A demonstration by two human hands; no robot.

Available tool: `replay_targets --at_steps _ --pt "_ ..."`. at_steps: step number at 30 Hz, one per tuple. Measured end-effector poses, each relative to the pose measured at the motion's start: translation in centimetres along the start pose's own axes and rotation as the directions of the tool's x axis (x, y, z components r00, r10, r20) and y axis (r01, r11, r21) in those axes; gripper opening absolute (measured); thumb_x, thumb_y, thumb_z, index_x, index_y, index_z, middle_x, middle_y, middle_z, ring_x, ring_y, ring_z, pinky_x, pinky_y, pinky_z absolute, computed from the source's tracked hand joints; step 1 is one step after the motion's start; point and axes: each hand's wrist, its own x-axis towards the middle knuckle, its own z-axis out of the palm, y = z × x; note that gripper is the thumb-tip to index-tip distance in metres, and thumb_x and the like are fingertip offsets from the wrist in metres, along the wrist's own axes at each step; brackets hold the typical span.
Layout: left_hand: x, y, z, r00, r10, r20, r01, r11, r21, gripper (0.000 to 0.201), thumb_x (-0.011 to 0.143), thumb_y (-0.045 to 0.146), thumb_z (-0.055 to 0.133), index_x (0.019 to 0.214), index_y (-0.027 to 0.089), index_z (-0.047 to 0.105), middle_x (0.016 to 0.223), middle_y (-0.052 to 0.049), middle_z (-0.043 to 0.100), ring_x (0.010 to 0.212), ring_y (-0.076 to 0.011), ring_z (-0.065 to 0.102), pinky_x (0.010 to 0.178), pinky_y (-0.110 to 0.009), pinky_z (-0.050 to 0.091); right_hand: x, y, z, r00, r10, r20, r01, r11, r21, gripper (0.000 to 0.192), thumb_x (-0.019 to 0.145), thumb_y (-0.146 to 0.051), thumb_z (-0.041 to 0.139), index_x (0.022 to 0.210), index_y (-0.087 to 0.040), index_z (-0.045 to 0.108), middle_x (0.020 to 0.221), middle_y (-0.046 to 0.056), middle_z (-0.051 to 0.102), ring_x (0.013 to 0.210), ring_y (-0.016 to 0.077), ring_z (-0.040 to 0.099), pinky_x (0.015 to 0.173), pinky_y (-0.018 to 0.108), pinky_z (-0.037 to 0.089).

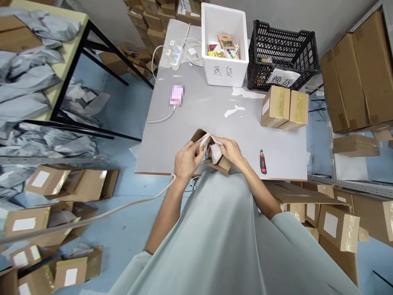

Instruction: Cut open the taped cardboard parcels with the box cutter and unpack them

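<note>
An open small carton (215, 157) sits at the near edge of the surface (196, 123), held between both hands. The left hand (186, 160) pinches a printed packet (206, 144) at the carton's mouth; the right hand (231, 150) grips white wrapping (216, 153) there. A box cutter (263, 161) lies just right, apart. Two taped cartons (284, 107) stand toward the far right corner, before a black crate (282, 53) and white foam box (224, 45). The middle lies bare.
</note>
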Motion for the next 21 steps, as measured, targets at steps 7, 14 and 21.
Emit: replay_targets --at_steps 7,14,21 --pt "-1.8 3.2 -4.6 0.954 0.051 -0.296 -0.086 0.991 -0.105 0.018 0.097 0.02 0.069 0.102 0.022 0.087 0.081 -0.002 0.064 0.069 -0.0157 0.059 0.071 -0.029 0.049 2.4 -0.5 1.2 0.969 0.168 0.181 -0.095 0.929 -0.357 0.05 0.114 -0.01 0.044 0.15 -0.019 0.077 0.148 0.021 0.077 0.13 0.0339 0.08 0.108 0.04 0.061" --pt "-1.6 4.6 -5.2 0.731 -0.199 -0.653 -0.044 0.941 -0.335 0.028 0.1 0.038 0.074 0.114 0.017 0.087 0.091 -0.004 0.066 0.075 -0.0146 0.062 0.066 -0.026 0.054 2.7 0.9 3.6 0.97 0.177 0.164 -0.163 0.982 -0.097 0.06 0.11 -0.016 0.06 0.17 -0.013 0.057 0.149 0.02 0.079 0.132 0.0319 0.079 0.115 0.041 0.06" --pt "0.0 3.8 -0.9 0.684 -0.57 -0.454 -0.056 0.581 -0.812 0.045 0.094 0.057 0.084 0.113 0.017 0.084 0.106 -0.006 0.078 0.098 -0.0189 0.077 0.09 -0.028 0.065 2.5 2.1 5.4 0.985 -0.025 0.169 -0.042 0.924 0.381 0.042 0.1 -0.005 0.066 0.137 -0.017 0.083 0.147 0.012 0.082 0.129 0.0261 0.078 0.121 0.039 0.055"
